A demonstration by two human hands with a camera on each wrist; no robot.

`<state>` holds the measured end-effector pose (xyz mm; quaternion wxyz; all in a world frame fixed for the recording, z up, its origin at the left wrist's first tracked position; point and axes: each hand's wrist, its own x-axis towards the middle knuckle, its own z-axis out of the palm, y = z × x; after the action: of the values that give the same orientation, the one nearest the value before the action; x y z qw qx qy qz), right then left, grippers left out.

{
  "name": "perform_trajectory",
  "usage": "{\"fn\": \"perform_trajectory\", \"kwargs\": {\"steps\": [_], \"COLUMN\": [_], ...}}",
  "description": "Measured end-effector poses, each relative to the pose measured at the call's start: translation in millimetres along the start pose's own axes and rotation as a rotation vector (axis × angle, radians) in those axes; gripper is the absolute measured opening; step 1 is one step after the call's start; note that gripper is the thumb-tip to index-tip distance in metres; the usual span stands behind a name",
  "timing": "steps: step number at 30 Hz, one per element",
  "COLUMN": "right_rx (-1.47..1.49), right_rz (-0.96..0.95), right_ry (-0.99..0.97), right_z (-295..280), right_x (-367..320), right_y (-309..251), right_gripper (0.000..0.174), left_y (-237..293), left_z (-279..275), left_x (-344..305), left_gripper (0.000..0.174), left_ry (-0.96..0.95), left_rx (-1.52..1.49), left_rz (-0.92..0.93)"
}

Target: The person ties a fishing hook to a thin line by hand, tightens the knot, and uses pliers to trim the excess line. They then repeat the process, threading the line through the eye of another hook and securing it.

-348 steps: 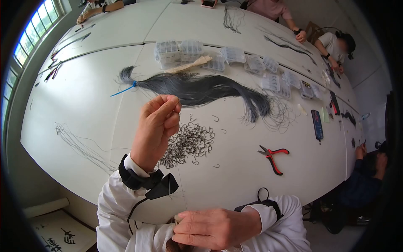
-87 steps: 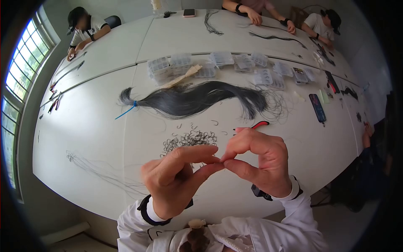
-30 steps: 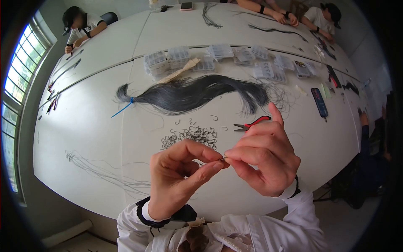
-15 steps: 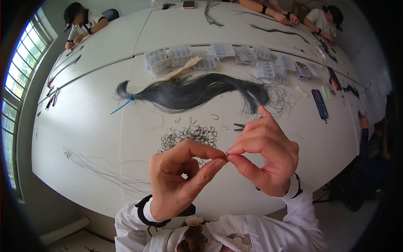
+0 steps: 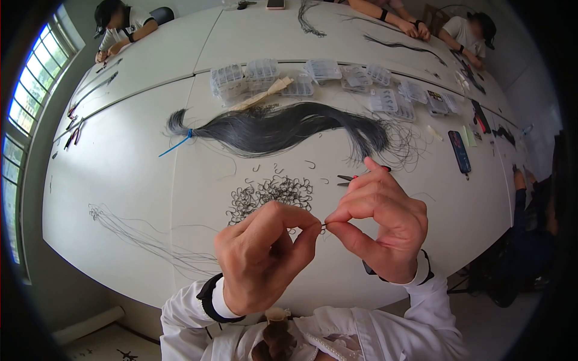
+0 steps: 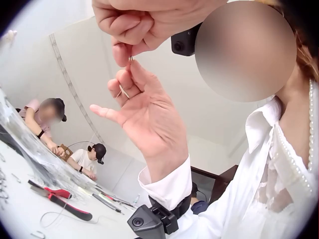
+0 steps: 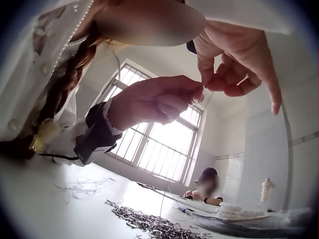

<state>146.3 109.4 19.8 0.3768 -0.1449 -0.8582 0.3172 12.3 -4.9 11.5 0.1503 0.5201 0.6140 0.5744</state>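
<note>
Both hands meet fingertip to fingertip above the table in the head view. The right hand (image 5: 382, 225) pinches a tiny dark hook (image 5: 324, 225) between thumb and index finger, its little finger raised. Thumb and index finger of the left hand (image 5: 265, 256) pinch at the other side of it, the rest curled. A thin line (image 7: 208, 102) hangs by the fingertips in the right wrist view. Behind the left hand lies a pile of dark hooks (image 5: 271, 195). Red-handled pliers (image 5: 345, 180) are partly hidden behind the right hand.
A dark strand bundle (image 5: 271, 129) tied with a blue tie (image 5: 189, 133) lies beyond the hooks, with clear plastic boxes (image 5: 226, 81) behind it. Fine lines with hooks (image 5: 138, 231) spread at the left. A phone (image 5: 459, 151) lies at the right. Other people sit around the table.
Earlier one hand was raised apart from the other; now they meet. Over the last second the left hand's thumb and index finger have bent more, and the small hook shows between the hands.
</note>
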Motion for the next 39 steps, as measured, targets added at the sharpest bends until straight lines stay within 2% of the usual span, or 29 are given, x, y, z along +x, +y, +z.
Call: {"fn": "perform_trajectory", "kwargs": {"steps": [8,12,14,15,17,21,23,27,29,39], "right_rx": [0.095,0.121,0.097,0.096,0.027,0.054,0.213,0.266,0.266,0.256], "right_rz": [0.022,0.032,0.017,0.018,-0.016,-0.017,0.113,0.097,0.031,0.037], "right_ry": [0.026,0.036,0.007,0.008,0.008,0.008,-0.031,-0.054,-0.058,-0.057], "right_z": [-7.6,-6.3,-6.4,-6.4,-5.9,-3.6,-3.3,-3.9,-5.0,-7.3], "right_x": [3.2,2.8,2.5,2.0,1.4,4.9,6.5,4.9,6.0,6.4], "right_y": [3.9,1.7,1.4,1.2,0.8,-1.0,-2.2,6.1,8.4,5.6], "right_gripper": [0.012,0.012,0.013,0.013,0.014,0.016,0.017,0.017,0.015,0.011], "left_y": [-4.9,-2.3,14.2,9.1,-5.7,-5.0,-5.9,-5.5,-7.4,5.0], "left_z": [-4.8,-5.3,-13.9,-10.7,-2.1,-3.4,-5.2,-5.2,-5.4,-6.6], "left_x": [0.4,6.6,9.5,8.0,3.5,3.6,3.9,4.6,4.5,9.5], "left_gripper": [0.012,0.015,0.014,0.014,0.012,0.008,0.007,0.006,0.006,0.008], "left_ry": [0.071,0.074,-0.192,-0.193,-0.042,-0.008,-0.016,-0.024,-0.042,-0.075], "left_rx": [-0.17,-0.244,-0.146,-0.147,-0.151,-0.259,-0.397,-0.415,-0.406,-0.282], "left_rz": [-0.065,-0.036,-0.21,-0.211,-0.028,-0.143,-0.247,-0.251,-0.234,-0.186]}}
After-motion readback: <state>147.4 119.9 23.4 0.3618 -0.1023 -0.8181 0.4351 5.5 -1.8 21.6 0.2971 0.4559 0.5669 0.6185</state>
